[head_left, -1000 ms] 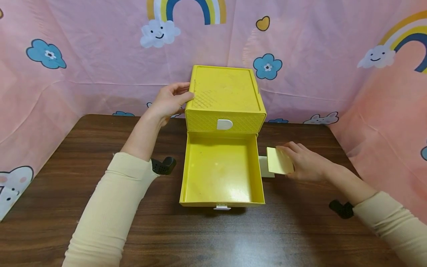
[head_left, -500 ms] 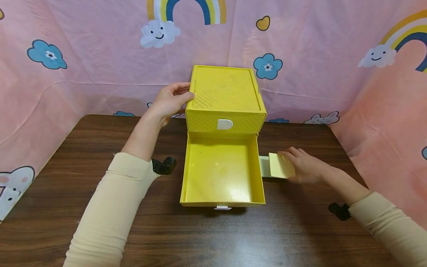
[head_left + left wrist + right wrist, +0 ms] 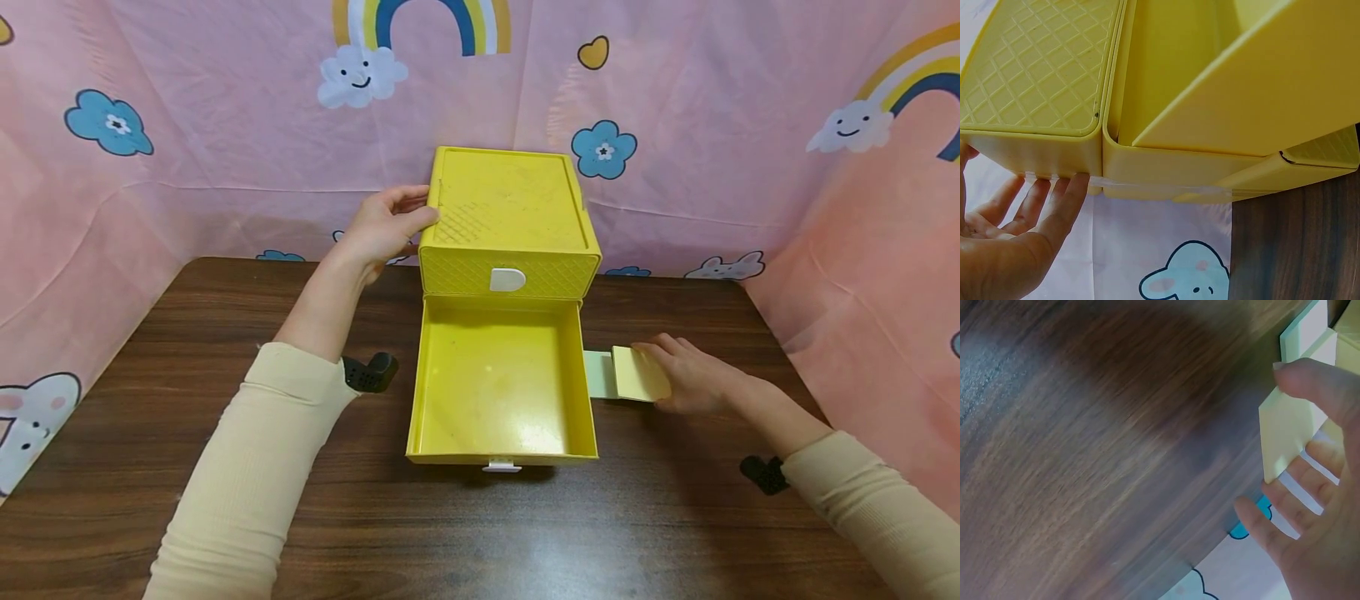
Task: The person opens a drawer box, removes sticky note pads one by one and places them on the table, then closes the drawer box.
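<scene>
Right hand (image 3: 693, 379) is pinching yellow pad (image 3: 641, 375) at drawer's (image 3: 498, 375) 3 o'clock; loosening could drop it. Straight-fingered left hand (image 3: 381, 227) is touching cabinet (image 3: 517, 200).

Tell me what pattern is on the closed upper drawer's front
The upper drawer's front has a crisscross diamond pattern, clearest in the left wrist view.

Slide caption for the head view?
Left hand touches the yellow drawer unit, one drawer open; right hand pinches a pale-yellow pad.
</scene>
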### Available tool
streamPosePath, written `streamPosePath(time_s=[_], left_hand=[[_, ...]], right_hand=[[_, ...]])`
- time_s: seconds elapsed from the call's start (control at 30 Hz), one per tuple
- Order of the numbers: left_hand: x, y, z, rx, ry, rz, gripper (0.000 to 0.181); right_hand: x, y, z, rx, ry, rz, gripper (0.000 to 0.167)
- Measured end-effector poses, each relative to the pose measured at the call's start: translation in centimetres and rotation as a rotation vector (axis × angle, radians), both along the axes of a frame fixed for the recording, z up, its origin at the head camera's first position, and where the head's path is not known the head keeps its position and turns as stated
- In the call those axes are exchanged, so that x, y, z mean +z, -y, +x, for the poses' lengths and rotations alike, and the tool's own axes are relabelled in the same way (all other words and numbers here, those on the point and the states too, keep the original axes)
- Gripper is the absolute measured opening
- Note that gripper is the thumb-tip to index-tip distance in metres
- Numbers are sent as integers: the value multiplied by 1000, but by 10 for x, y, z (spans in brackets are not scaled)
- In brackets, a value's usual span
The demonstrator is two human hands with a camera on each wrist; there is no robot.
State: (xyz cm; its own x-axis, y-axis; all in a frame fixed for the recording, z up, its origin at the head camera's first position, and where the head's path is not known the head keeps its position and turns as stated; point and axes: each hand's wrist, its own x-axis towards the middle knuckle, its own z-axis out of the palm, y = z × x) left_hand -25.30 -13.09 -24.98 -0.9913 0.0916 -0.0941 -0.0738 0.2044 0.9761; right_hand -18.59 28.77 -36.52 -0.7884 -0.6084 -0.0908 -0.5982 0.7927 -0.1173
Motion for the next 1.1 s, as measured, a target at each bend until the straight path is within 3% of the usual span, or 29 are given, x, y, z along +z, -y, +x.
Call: streamPosePath(time_s=[0.87, 1.1], left_hand=[[0, 0, 2, -11, -12, -3, 53], [0, 0, 2, -9, -14, -1, 52]], right_hand=[[-12, -11, -8, -22, 72, 10, 76], [-12, -10, -12, -55, 133, 46, 76]])
